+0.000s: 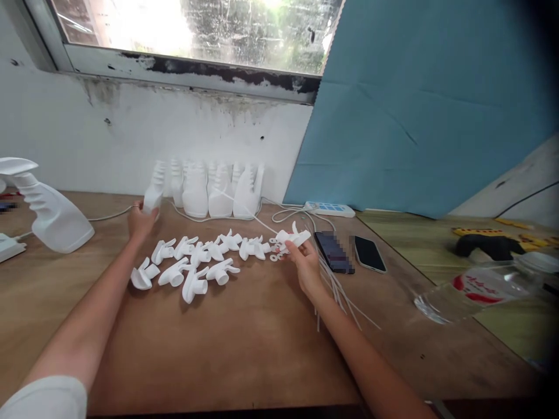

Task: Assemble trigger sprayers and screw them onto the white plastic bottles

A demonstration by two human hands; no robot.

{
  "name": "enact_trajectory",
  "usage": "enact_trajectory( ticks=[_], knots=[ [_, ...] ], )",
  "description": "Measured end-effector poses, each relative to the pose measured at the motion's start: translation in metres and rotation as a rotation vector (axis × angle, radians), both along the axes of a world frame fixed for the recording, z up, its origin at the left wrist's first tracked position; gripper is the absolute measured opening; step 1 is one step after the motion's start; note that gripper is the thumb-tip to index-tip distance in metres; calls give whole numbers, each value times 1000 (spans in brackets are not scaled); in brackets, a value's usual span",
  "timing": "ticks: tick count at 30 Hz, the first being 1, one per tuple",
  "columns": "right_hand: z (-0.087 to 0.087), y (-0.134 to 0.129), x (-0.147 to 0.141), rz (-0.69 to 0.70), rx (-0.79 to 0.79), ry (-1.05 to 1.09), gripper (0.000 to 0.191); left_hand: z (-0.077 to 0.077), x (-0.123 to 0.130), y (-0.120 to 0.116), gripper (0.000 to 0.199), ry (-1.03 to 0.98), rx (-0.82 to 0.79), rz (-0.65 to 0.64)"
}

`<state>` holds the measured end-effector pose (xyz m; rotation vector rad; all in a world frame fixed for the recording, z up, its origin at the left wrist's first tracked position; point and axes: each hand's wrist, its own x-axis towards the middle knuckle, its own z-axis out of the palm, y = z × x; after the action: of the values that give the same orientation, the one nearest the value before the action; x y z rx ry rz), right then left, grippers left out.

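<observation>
My left hand (143, 223) is closed around the lower part of a white plastic bottle (154, 187), which leans slightly beside the row at the wall. In my right hand (303, 265) is a white spray trigger head (293, 237), with a thin white dip tube (257, 218) pointing up and left from it. Several loose spray trigger heads (192, 282) lie on the brown table between my hands. Small white ring washers (273, 257) sit right by my right fingers. Under my right wrist a bundle of thin white tubes (338, 288) spreads over the table.
Several white bottles (195, 192) stand along the wall. An assembled spray bottle (61, 218) is at the far left. Two phones (370, 254) and a power strip (329, 209) lie to the right, with a clear water bottle (484, 288) beyond. A cable runs along the table's back.
</observation>
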<state>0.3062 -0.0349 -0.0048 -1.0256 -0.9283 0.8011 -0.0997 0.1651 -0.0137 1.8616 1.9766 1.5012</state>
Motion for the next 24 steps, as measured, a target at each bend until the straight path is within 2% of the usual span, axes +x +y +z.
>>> enact_trajectory(
  ticks=[3, 7, 10, 13, 17, 24],
  knots=[
    [0, 0, 1, -83, 39, -110, 42, 6, -4, -40, 49, 83, 48, 1],
    [-1, 1, 2, -156, 74, -166, 45, 14, -3, -95, 46, 290, 190, -152],
    [-4, 2, 4, -145, 77, -169, 43, 16, 0, -120, 45, 311, 274, -207],
    [-5, 2, 5, -138, 83, -183, 41, 15, 4, -129, 45, 296, 331, -257],
    [-4, 1, 4, -132, 82, -235, 40, 16, 8, -129, 43, 320, 371, -297],
    [-2, 2, 10, -164, 110, -226, 39, 20, 3, -131, 40, 372, 398, -278]
  ],
)
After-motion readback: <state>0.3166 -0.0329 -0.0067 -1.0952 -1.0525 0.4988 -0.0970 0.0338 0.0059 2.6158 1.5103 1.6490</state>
